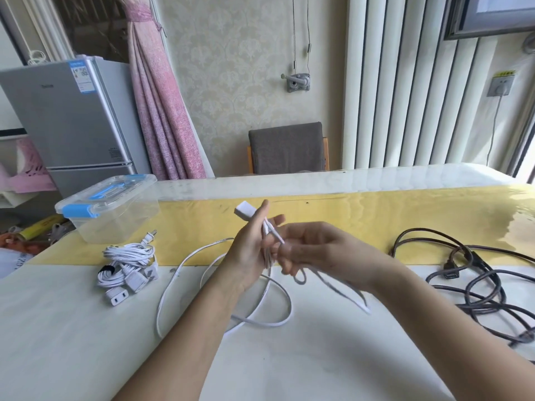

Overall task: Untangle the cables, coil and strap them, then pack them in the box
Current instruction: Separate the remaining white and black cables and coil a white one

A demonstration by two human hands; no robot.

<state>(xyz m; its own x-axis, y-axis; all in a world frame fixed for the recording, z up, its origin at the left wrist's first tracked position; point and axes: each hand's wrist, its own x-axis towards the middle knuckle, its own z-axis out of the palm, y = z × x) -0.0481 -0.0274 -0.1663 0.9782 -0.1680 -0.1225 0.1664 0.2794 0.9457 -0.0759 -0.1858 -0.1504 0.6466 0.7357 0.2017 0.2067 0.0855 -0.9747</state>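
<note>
My left hand (251, 250) holds several strands of a flat white cable (267, 316) upright above the table, its white plug end (245, 211) sticking up past my fingers. Just to the right, my right hand (315, 250) pinches a strand of the same cable, blurred below the fingers. The rest of this cable lies in loose loops on the table under my hands. A coiled, strapped white cable bundle (127, 264) with plugs lies at the left. A tangled black cable (474, 287) lies at the right. The clear plastic box (115, 215) with blue latches stands closed at the back left.
The table (86, 342) has a white cover and a yellow strip along its far side. A grey chair (286, 147) stands behind the table. A silver fridge (69, 117) and pink curtain are at the left, with clutter on the floor.
</note>
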